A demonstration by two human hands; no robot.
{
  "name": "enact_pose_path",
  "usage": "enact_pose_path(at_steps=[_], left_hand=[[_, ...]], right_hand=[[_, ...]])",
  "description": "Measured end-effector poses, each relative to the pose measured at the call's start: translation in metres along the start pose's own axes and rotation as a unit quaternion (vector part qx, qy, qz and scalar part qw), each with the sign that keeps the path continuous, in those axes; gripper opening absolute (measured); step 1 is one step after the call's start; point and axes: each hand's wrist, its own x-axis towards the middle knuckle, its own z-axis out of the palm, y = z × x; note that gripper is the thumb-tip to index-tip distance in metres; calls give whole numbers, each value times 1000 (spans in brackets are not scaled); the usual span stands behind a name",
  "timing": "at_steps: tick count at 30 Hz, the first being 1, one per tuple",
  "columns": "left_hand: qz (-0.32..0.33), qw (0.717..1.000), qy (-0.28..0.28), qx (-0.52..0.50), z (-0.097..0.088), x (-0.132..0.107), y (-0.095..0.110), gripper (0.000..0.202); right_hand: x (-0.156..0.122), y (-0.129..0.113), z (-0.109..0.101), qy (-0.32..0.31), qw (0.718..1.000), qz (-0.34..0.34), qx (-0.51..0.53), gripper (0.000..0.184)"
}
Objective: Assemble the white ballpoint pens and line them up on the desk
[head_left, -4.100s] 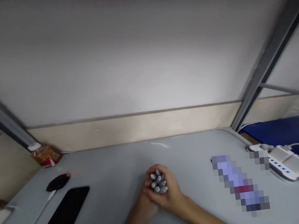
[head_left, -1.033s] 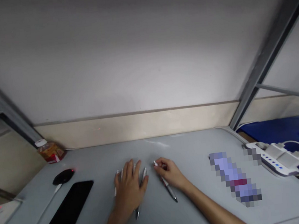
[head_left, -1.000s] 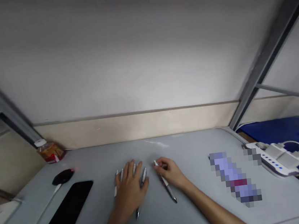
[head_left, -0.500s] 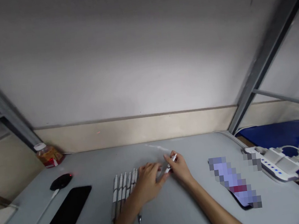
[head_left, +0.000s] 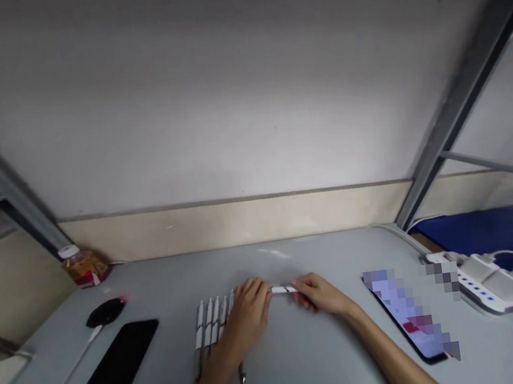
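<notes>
Since the earlier frame, the held pen (head_left: 280,290) has swung from a slant in the right hand (head_left: 316,292) to a nearly level line between both hands, and the left hand (head_left: 248,308) has closed over its left end. Well left of the left fingers lie a black mouse (head_left: 105,312) and, nearer the person, a flat black strip (head_left: 106,378). Just left of the left fingers, a row of pens (head_left: 208,324) lies on the desk (head_left: 314,359), white ends pointing away from the person; the left hand hides part of its right side, and contact there cannot be confirmed. The left fingers are bunched together, clamped on the held pen's left end, which they conceal. From them the held pen extends to the right, long axis crosswise, roughly square to the row. The right thumb and forefinger are pinched on its other end, by a dark band. Neither hand is nearer: both grip it, a short white length showing between. Whether it touches the desk cannot be determined. Well right of the right fingers lies a phone (head_left: 406,326), partly pixelated; farther right is a power strip (head_left: 480,290).
</notes>
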Motion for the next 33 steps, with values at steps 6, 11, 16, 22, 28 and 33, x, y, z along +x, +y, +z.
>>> enact_pose_path(at_steps=[6,11,16,22,28,33], left_hand=[[20,999,-41,4,-6,-2,6,28],[8,1000,-22,-17,0,-2,4,23],[-39,996,-6,-77,4,0,1,24],[-75,993,-11,-88,11,0,-5,25],[-54,998,-26,-6,11,-2,5,31],[-21,999,-37,-1,11,-4,14,21]], right_hand=[[-7,4,0,-29,1000,-1,4,52],[-14,-1,3,-6,995,-64,-77,50],[-18,-10,11,82,952,-198,-219,41],[-18,-12,4,124,889,-282,-339,21],[-19,-10,16,136,859,-221,-441,24],[-15,-6,29,131,840,-191,-491,15]])
